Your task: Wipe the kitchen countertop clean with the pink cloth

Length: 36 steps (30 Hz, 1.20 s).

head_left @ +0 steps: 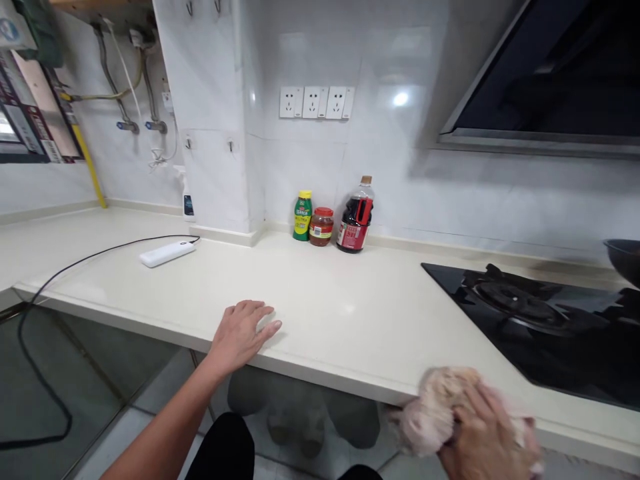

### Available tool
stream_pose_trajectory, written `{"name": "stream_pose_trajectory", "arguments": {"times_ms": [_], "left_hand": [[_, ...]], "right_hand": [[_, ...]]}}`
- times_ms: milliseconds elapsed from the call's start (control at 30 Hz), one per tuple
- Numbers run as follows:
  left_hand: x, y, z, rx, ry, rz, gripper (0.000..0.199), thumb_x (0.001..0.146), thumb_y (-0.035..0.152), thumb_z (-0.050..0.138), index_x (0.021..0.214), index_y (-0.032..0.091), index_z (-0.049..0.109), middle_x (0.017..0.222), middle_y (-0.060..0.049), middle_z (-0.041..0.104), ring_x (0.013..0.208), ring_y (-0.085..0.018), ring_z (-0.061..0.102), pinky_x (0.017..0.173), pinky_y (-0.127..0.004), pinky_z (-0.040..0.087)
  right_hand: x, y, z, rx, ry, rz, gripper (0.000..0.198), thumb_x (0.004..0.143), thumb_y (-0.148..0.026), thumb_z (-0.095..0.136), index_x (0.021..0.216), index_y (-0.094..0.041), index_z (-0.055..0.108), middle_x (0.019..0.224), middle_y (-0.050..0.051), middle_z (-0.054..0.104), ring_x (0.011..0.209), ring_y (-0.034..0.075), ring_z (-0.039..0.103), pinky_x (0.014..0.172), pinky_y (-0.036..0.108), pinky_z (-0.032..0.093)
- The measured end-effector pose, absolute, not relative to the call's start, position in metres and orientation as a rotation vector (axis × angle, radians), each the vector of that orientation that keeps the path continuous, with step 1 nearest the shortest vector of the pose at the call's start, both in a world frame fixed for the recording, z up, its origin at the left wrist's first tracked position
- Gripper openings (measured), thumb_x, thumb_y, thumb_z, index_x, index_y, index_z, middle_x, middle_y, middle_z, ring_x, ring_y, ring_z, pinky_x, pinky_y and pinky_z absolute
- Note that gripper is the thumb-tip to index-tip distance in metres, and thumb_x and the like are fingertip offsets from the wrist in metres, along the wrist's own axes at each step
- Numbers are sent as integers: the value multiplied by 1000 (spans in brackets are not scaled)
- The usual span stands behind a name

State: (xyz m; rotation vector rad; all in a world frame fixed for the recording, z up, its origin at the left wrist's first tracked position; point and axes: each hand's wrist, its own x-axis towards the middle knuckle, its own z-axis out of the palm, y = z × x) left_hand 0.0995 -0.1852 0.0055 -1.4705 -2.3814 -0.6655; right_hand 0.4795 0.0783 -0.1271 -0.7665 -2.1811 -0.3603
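Note:
My right hand (483,427) grips a bunched, pale pinkish cloth (433,413) at the front edge of the cream countertop (345,320), left of the stove. Motion blurs the cloth and the fingers a little. My left hand (243,333) rests near the counter's front edge, its fingers spread and nothing in them. Against the back wall stand a green bottle with a yellow cap (302,217), a red-lidded jar (321,227) and a large dark sauce bottle (356,217).
A black gas stove (560,360) lies at the right, with part of a dark pan (625,260) behind it and a range hood (550,80) above. On the left are a white power bank (167,254), its black cable (90,257) and a spray bottle (187,197).

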Motion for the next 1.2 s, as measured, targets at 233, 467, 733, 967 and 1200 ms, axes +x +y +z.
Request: {"name": "stream_pose_trajectory", "arguments": {"times_ms": [233, 467, 733, 967, 1200], "left_hand": [[102, -188, 5, -1483, -2369, -703, 48, 101, 61, 42, 128, 29, 66, 133, -6, 67, 127, -27, 55, 105, -45, 43], [96, -193, 4, -1526, -2385, -889, 47, 102, 58, 40, 133, 30, 64, 138, -3, 65, 131, -23, 54, 110, -42, 41], [90, -197, 7, -1543, -2440, -1093, 48, 101, 59, 39, 130, 31, 66, 138, -1, 66, 133, -23, 55, 113, -41, 40], [89, -196, 11, -1496, -2473, -1178, 50, 102, 57, 33, 127, 31, 69, 133, -1, 69, 128, -23, 59, 109, -37, 44], [91, -196, 8, -1506, -2482, -1138, 55, 103, 62, 29, 131, 31, 65, 139, 0, 65, 133, -23, 54, 113, -40, 40]], "right_hand": [[338, -43, -85, -403, -2296, -327, 23, 85, -12, 54, 105, -25, 57, 142, 14, 57, 131, 39, 49, 111, 73, 16], [229, -109, -63, -130, -2314, -259, 14, 96, -14, 51, 101, -22, 61, 135, 18, 60, 128, 37, 51, 106, 68, 29], [242, -102, -21, 44, -2417, 358, 30, 72, -14, 54, 100, -24, 48, 117, 10, 64, 113, 29, 57, 110, 59, 34], [256, -32, 33, -163, -2037, 1023, 22, 77, -26, 45, 97, -27, 36, 111, 7, 65, 92, 23, 62, 80, 36, 52], [268, 3, 25, -355, -2222, 305, 27, 80, -24, 44, 104, -24, 55, 125, 12, 63, 119, 34, 54, 114, 71, 15]]}}
